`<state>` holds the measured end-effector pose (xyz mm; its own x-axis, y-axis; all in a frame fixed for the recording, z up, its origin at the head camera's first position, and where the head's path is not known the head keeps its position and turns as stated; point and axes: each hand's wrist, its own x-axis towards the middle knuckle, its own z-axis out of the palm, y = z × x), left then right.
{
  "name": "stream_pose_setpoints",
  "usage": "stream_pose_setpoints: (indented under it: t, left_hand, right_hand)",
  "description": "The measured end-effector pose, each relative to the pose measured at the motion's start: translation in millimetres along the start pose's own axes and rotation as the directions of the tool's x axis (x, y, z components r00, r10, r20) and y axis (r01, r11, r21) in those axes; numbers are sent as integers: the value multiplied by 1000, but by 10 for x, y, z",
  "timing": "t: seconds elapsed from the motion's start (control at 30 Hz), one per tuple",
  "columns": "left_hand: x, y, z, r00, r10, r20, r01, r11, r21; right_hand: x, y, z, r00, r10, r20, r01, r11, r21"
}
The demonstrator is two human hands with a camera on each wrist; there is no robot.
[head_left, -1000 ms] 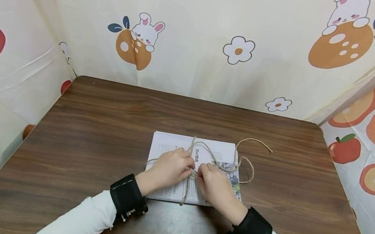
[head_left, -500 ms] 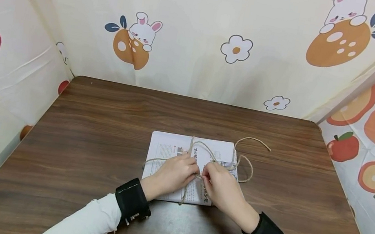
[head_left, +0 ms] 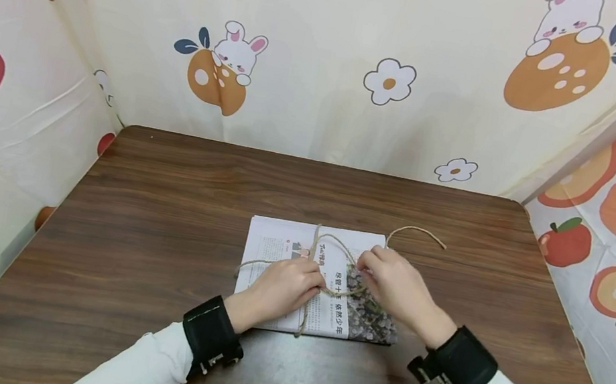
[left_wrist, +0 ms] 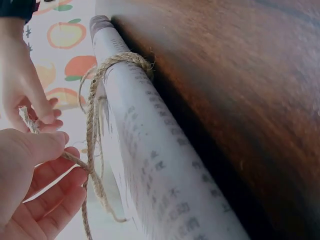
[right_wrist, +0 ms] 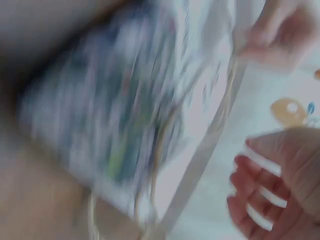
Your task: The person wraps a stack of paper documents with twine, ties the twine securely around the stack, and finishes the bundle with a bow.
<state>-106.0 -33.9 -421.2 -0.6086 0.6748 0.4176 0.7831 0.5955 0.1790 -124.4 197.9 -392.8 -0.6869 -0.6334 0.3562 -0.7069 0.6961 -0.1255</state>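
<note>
A flat stack of folded newspapers [head_left: 270, 234] lies on the table, with jute twine [head_left: 344, 247] crossing its top both ways. Over the middle of the stack, my left hand [head_left: 287, 282] pinches the twine between thumb and fingers; the pinch shows closely in the left wrist view, where the twine [left_wrist: 76, 160] runs on to the crossing strands. My right hand [head_left: 395, 287] is above the stack's right side. In the right wrist view, the right hand's thumb and fingers [right_wrist: 295, 175] are apart and loosely bent, with nothing between them. That view is blurred.
A loose twine end [head_left: 429, 234] curls past the stack's back right corner onto the brown wooden table [head_left: 178, 197]. Patterned cloth walls [head_left: 319, 51] stand behind the table and along both sides. Black cameras on bands [head_left: 213, 336] sit on both wrists.
My right hand has moved right and away from the left hand, letting go of the twine near the middle. My left hand stays at about the same spot, pinching the twine.
</note>
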Motion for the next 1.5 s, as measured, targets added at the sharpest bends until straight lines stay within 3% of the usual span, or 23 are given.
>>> stream_pose_setpoints:
  t: [0.2,0.7,0.87,1.23,1.5]
  left_hand:
    - [-26,-5,-36,1000,11,6,-11,1000,-6]
    - [-13,50,-213,999,25,-46,-27,998,-50]
    - [-25,85,-258,998,41,-56,-45,997,-57]
    - [-29,139,-328,997,22,-76,-31,991,-128]
    - [-81,127,-350,989,-21,-146,-16,969,-248]
  right_hand:
    - [7,391,-84,993,-75,87,77,997,-12]
    - [-9,941,26,985,32,170,-24,998,-50]
    - [-30,1010,104,980,43,192,-32,998,-62]
    - [-44,1016,236,981,-44,191,57,996,-62]
    - [-68,1034,267,976,7,217,2,999,-43]
